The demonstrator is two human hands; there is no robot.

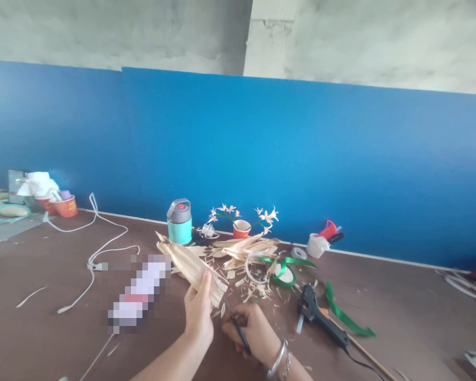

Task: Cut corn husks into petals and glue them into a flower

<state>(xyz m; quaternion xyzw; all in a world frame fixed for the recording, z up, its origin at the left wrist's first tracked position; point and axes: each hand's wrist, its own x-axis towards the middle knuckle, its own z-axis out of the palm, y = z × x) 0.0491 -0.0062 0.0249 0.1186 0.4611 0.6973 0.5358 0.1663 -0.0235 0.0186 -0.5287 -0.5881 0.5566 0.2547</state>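
Note:
My left hand point(199, 307) pinches a long, dry corn husk point(186, 262), thumb on top, and holds it tilted above the table. Closed around a pair of black-handled scissors point(240, 333) is my right hand point(257, 330), just right of the husk's lower end. The scissors appear nearly edge-on, blades pointing up toward the husk, so their opening is hard to make out. Behind both hands lies a pile of more husks point(248, 251). Small husk scraps point(256, 290) are scattered around it.
A black glue gun point(321, 317) and green ribbon point(345, 312) lie at right. Husk flowers point(268, 216) stand in a red paper cup point(241, 230) near the blue partition point(301, 148), beside a teal bottle point(180, 230). White cable point(107, 251) trails across the left.

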